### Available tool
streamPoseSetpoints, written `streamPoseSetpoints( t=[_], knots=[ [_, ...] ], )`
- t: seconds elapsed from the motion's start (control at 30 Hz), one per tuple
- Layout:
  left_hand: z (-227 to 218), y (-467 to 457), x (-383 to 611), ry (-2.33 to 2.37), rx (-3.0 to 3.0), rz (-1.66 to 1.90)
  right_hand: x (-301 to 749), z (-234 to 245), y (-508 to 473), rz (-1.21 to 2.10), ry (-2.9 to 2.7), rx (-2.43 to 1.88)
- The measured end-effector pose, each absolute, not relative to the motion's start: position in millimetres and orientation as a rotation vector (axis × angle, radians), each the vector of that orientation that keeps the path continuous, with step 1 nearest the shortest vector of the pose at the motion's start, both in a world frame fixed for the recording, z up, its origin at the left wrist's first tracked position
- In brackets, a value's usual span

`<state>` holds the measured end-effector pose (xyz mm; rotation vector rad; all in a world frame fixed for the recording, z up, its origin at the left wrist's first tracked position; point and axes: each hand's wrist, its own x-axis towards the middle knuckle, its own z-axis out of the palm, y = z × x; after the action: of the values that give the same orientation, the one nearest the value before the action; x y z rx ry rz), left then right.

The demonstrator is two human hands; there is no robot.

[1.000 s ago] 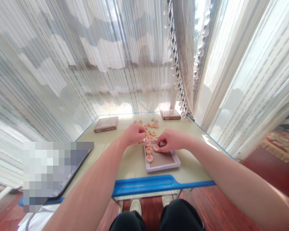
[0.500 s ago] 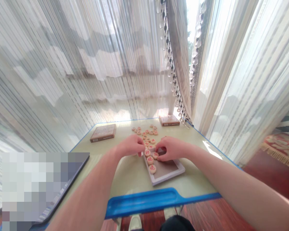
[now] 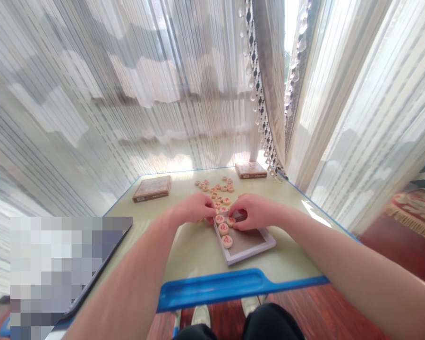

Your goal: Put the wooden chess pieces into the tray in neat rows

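Note:
A shallow white-rimmed tray (image 3: 255, 248) with a brown floor lies on the pale table (image 3: 194, 250). Round wooden game pieces with red characters (image 3: 226, 241) sit in a column along its left side. My left hand (image 3: 194, 208) is curled at the tray's far left corner, fingertips pinched at a piece there. My right hand (image 3: 257, 211) is curled over the tray's far end, fingers pinching a piece (image 3: 231, 221) beside the column. More loose pieces (image 3: 216, 187) lie scattered just beyond both hands.
Two flat brown boxes lie at the back: one left (image 3: 152, 188), one right (image 3: 250, 170). A blue lip (image 3: 212, 288) edges the table's near side. A dark flat device (image 3: 92, 283) sits at the left. Sheer curtains (image 3: 145, 94) surround the table.
Both hands have stayed at the tray's far end, working pieces into the left column. The view has shifted slightly; the right hand's piece now sits beside the column.

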<state>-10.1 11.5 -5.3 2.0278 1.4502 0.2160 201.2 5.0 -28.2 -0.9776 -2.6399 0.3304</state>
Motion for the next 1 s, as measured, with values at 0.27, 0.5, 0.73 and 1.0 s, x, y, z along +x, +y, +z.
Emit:
streamPoseSetpoints(
  t=[0.27,0.5,0.73,1.0],
  knots=[
    [-9,15,-11,1.4,2.144,0.267,196,-24,-2,0.26,-2.555,-0.871],
    [-14,17,-8,1.263,2.291,0.314,189,-32,2,0.288,-2.5,-0.864],
    [-15,18,-6,1.203,2.364,0.287,192,-37,9,0.407,-2.518,-0.837],
    [-14,18,-5,1.215,2.372,0.271,191,-36,9,0.439,-2.503,-0.851]
  ],
)
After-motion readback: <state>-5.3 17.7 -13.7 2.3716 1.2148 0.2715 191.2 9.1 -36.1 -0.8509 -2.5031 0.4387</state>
